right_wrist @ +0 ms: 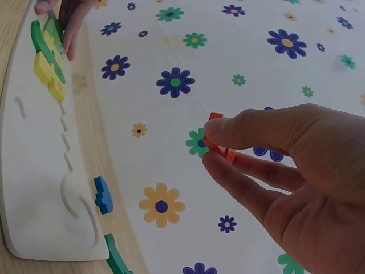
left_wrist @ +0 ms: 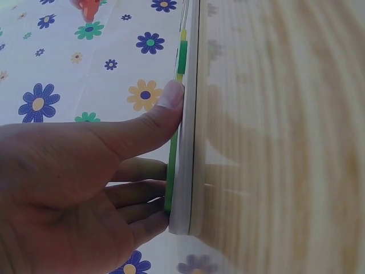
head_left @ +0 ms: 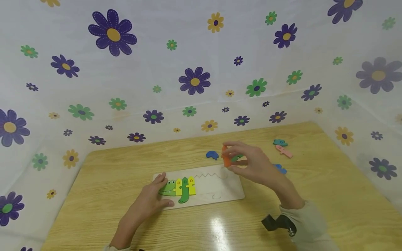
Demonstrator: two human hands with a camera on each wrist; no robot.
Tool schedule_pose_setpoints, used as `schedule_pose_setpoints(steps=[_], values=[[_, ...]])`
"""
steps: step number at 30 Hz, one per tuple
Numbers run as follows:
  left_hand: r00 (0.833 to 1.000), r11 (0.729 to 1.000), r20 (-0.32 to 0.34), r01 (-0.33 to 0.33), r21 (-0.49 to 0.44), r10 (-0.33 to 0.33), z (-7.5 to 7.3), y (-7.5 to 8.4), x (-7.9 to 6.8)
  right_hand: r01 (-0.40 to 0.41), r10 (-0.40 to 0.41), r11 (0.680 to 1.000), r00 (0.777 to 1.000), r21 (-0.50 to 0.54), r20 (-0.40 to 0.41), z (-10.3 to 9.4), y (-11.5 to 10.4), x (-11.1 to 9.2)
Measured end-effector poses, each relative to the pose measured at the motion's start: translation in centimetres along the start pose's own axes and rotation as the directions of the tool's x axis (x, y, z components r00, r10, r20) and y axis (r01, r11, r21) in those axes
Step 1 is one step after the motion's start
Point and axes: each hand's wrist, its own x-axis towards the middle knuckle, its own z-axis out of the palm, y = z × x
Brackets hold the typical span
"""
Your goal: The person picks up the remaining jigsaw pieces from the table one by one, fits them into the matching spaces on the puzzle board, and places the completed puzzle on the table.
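Note:
A pale wooden puzzle board (head_left: 230, 186) lies on the table, with a green crocodile head piece (head_left: 168, 188), yellow pieces (head_left: 179, 187) and a green leg piece (head_left: 184, 195) joined in its left part. My left hand (head_left: 152, 195) rests on the board's left end, thumb by the near edge and fingers spread over the head; in the left wrist view the thumb and fingertips touch the board side-on. My right hand (head_left: 254, 162) pinches an orange puzzle piece (head_left: 226, 158) between thumb and fingers, raised above the board's far right edge. Fingers partly hide this piece in the right wrist view (right_wrist: 215, 140).
Behind the board lies a blue piece (head_left: 212, 155), and a green piece (head_left: 236, 158) shows partly behind my right hand. Farther right are a teal piece (head_left: 280, 142), a pink piece (head_left: 284, 151) and another blue piece (head_left: 280, 169). Flower-printed cloth (head_left: 194, 52) surrounds the table.

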Motion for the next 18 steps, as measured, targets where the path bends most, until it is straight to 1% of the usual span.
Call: schedule_pose_setpoints(steps=[4,10,18], values=[[1.000,1.000,-0.006,-0.004,0.009,0.004,0.0,0.0,0.1,0.000,0.000,1.000,1.000,0.029,0.012,0.5,0.2,0.2],[1.000,1.000,-0.002,0.006,0.007,-0.006,0.0,0.0,0.0,-0.022,0.022,0.999,1.000,0.023,0.010,1.3,0.5,0.6],[1.000,1.000,0.000,0.009,0.017,-0.009,0.1,-0.1,0.0,0.006,-0.007,1.000,1.000,0.031,0.008,2.1,0.9,0.7]])
